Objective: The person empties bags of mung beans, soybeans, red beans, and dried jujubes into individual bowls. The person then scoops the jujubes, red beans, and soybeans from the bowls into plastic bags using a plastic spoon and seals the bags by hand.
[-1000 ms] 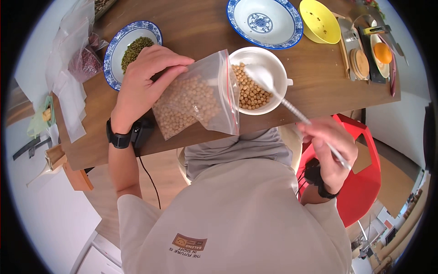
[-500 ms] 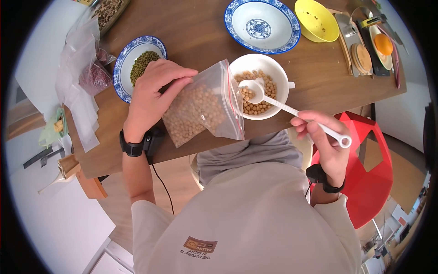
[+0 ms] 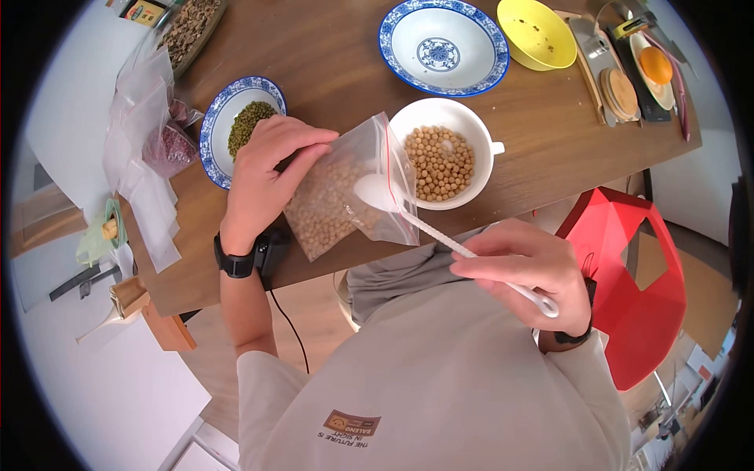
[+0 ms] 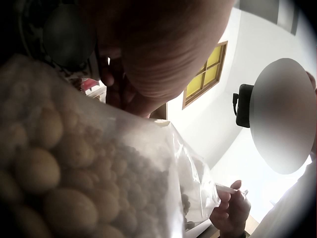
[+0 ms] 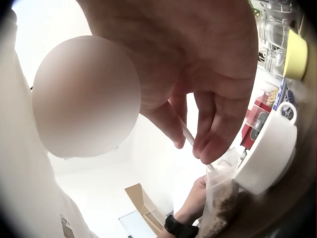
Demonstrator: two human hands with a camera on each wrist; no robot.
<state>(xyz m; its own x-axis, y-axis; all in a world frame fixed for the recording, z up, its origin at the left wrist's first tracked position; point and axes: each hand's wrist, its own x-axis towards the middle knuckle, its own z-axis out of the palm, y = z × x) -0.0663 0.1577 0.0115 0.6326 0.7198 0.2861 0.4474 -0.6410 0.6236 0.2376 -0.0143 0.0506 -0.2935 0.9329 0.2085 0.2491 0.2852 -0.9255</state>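
Note:
A clear zip bag [image 3: 314, 228] of chickpeas lies at the table's front edge, its mouth facing the white handled bowl [image 3: 488, 169]. My left hand [image 3: 271, 169] pinches the bag's upper edge between thumb and fingers. In my right hand [image 3: 526, 271] is a white plastic spoon [image 3: 432, 231], gripped by its handle. The spoon's head overlaps the bag just past the red zip line. Loose chickpeas [image 3: 440, 165] cover the bottom of the white bowl. In the left wrist view, chickpeas [image 4: 74, 213] show close up through the plastic.
Behind my left hand stands a blue-patterned bowl [image 3: 208, 133] of green beans. Another patterned bowl [image 3: 404, 55] and a yellow bowl [image 3: 542, 47] are at the back. Bags of red beans [image 3: 169, 149] lie left. A tray with an orange [image 3: 655, 66] sits far right, above a red chair [image 3: 628, 314].
The spoon has moved left from the white bowl, where its head held chickpeas, to the bag's mouth. My right hand moved left with it. My left hand keeps its hold on the bag.

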